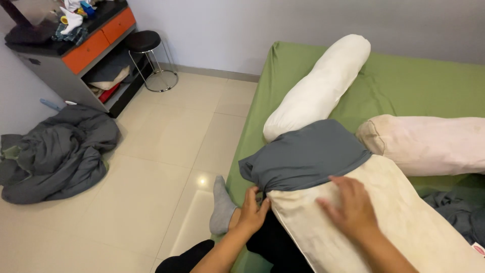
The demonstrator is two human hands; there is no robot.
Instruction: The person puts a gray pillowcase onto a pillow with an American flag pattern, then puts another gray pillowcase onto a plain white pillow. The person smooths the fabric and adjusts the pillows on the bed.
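A cream pillow (404,222) lies across the near corner of the green bed (399,76). A grey pillowcase (308,151) covers its far end. My left hand (252,210) pinches the grey pillowcase's open edge at the pillow's left side. My right hand (351,205) rests flat on the bare cream pillow just below that edge, fingers spread.
A long white bolster (318,86) and a pale pink pillow (429,141) lie on the bed beyond. My grey-socked foot (221,205) rests by the bed edge. A heap of grey bedding (55,151) is on the tiled floor, with a grey-and-orange cabinet (86,50) and black stool (144,43) behind.
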